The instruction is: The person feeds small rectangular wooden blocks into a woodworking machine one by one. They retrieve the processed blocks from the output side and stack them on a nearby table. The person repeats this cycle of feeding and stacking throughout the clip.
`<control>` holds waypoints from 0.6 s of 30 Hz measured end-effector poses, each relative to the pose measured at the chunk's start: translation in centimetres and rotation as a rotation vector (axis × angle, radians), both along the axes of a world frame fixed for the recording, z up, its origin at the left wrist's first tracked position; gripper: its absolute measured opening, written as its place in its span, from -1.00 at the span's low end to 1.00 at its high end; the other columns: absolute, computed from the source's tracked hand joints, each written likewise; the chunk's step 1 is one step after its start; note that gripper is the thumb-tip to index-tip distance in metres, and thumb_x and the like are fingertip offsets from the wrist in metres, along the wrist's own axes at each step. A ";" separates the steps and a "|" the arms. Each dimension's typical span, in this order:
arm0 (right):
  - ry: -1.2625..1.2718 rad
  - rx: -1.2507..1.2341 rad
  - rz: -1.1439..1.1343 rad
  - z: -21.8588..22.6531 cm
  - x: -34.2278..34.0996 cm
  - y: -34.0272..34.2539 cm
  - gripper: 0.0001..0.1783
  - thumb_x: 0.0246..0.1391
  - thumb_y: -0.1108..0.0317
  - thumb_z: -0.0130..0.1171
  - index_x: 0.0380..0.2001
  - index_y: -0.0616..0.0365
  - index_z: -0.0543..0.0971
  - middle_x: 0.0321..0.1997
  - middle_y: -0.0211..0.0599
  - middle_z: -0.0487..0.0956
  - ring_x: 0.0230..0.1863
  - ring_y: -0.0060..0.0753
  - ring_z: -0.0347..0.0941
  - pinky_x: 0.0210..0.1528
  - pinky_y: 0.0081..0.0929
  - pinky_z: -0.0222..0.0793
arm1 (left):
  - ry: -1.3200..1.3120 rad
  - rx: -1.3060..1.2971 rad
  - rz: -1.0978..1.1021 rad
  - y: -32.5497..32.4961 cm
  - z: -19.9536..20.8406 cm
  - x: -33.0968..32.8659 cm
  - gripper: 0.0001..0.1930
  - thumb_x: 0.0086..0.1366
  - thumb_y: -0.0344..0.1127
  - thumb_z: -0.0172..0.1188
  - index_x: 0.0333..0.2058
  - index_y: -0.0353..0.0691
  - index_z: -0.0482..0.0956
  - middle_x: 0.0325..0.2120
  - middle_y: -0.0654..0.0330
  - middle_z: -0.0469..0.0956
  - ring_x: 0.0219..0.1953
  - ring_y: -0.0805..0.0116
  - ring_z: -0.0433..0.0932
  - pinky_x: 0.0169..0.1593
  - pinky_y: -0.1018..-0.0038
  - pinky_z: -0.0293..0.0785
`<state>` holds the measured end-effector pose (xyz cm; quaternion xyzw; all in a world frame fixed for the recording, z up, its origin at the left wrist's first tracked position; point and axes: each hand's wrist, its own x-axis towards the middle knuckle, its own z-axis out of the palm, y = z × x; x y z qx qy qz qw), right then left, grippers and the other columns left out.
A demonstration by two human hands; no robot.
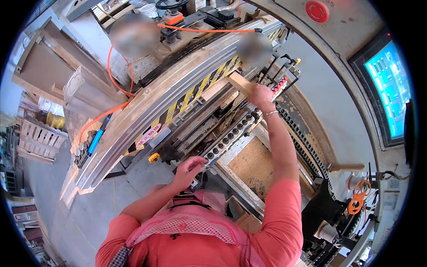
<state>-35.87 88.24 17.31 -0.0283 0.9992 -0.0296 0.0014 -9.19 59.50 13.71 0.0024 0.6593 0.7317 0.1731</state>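
Note:
My right hand point(260, 97) is closed around the near end of a short, light wooden board point(239, 83). The board slants over the far part of a long machine bed, beside a longer wooden strip point(215, 90). Nearer my body, my left hand point(187, 172) hovers by the close end of a metal rail with a row of round black holes point(225, 141). Its fingers are loosely bent with a gap at the thumb, and nothing shows between them.
A yellow-and-black striped beam point(195, 92) runs along the bed's left side. Red buttons point(279, 84) sit beyond my right hand. A sawdust-covered panel point(251, 162) lies right of the rail. At the right are a lit screen point(389, 86) and red emergency button point(317, 11).

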 end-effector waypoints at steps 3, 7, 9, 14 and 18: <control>0.041 0.023 -0.032 2.1 2.1 0.3 -0.63 -0.37 0.22 0.29 -0.42 0.19 0.54 -0.47 -0.11 0.56 -0.40 -0.14 0.53 -0.36 -0.32 0.47 | -0.007 0.046 0.005 0.6 0.0 -1.8 -0.72 0.22 -0.48 0.02 -0.07 -0.31 0.37 -0.19 0.21 0.47 -0.19 0.47 0.46 -0.10 0.59 0.36; -0.087 -0.214 0.121 6.1 7.8 0.1 -0.53 -0.42 0.18 0.36 -0.36 0.20 0.54 -0.47 -0.19 0.57 -0.40 -0.27 0.52 -0.33 -0.40 0.46 | 0.022 0.188 -0.024 2.1 0.3 -5.1 -0.55 0.22 -0.42 0.07 0.09 -0.27 0.21 0.00 0.16 0.35 -0.05 0.39 0.40 -0.09 0.52 0.38; -0.337 -0.495 0.142 6.9 10.9 -1.2 -0.48 -0.46 0.20 0.40 -0.32 0.21 0.55 -0.46 -0.23 0.58 -0.43 -0.38 0.50 -0.31 -0.47 0.44 | -0.001 0.290 -0.041 3.7 1.6 -6.5 -0.50 0.21 -0.43 0.08 0.11 -0.26 0.16 0.02 0.18 0.31 0.00 0.41 0.35 -0.08 0.50 0.38; -0.615 -0.764 0.222 5.6 16.0 -4.2 -0.47 -0.46 0.19 0.43 -0.33 0.21 0.56 -0.50 -0.35 0.55 -0.47 -0.51 0.43 -0.38 -0.56 0.34 | -0.163 0.412 -0.108 5.1 0.7 -7.5 -0.61 0.23 -0.33 0.10 0.01 -0.23 0.28 -0.11 0.24 0.40 -0.11 0.50 0.41 -0.10 0.55 0.40; -0.730 -0.929 0.236 5.0 15.8 -3.8 -0.48 -0.47 0.17 0.45 -0.36 0.23 0.57 -0.49 -0.38 0.55 -0.44 -0.59 0.41 -0.37 -0.60 0.31 | -0.126 0.426 -0.102 4.8 0.7 -6.6 -0.60 0.24 -0.29 0.10 0.01 -0.26 0.28 -0.13 0.22 0.42 -0.12 0.48 0.42 -0.07 0.50 0.40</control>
